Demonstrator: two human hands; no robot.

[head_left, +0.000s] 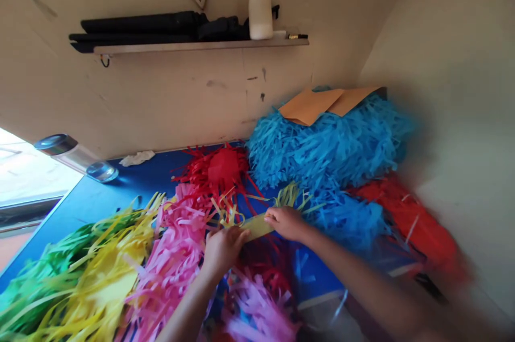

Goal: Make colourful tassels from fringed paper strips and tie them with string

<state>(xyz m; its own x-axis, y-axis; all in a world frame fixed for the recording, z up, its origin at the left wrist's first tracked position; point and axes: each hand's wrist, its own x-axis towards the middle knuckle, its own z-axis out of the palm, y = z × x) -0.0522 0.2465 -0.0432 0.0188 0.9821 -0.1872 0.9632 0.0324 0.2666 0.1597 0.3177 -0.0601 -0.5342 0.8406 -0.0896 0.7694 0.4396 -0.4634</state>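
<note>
Stretched between my two hands is a strip of yellow tissue paper (256, 225) with cut fringe spreading past both ends. My left hand (224, 249) pinches its left end between thumb and fingers. At the other end my right hand (286, 222) is closed on the paper. Under and around my hands lie fringed paper bunches: pink (177, 245) to the left, red (223, 167) just beyond, and lilac (261, 304) nearer to me. Bright blue fringed paper (322, 143) is heaped behind my right hand.
Yellow (108, 277) and green fringed paper (52, 267) cover the blue table's (92, 202) left side. A clear bottle (78, 158) stands by the window edge. Brown paper pieces (316, 106) top the blue heap. A wall shelf (201, 46) holds a white squeeze bottle (260, 9). Red paper (418, 224) lies right.
</note>
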